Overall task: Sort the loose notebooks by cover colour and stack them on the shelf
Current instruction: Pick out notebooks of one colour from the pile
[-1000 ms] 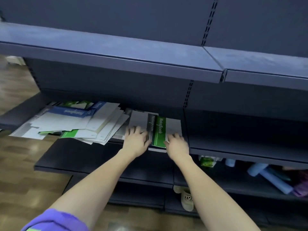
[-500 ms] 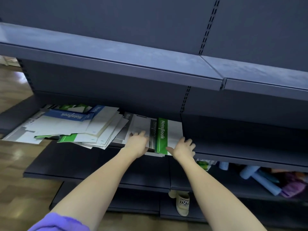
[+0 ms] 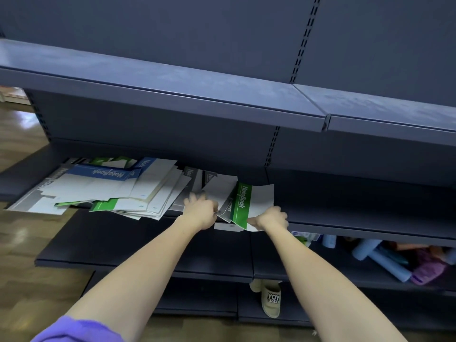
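Both hands are on the small stack at the shelf (image 3: pixel 345 215) edge — right hand (image 3: pixel 271 217) pinches the green notebook (image 3: pixel 243 206) at its near corner, left hand (image 3: pixel 201 211) curled over the grey ones (image 3: pixel 222 191). Loose pile (image 3: pixel 103 186) sits just left — blue, green, grey mixed.
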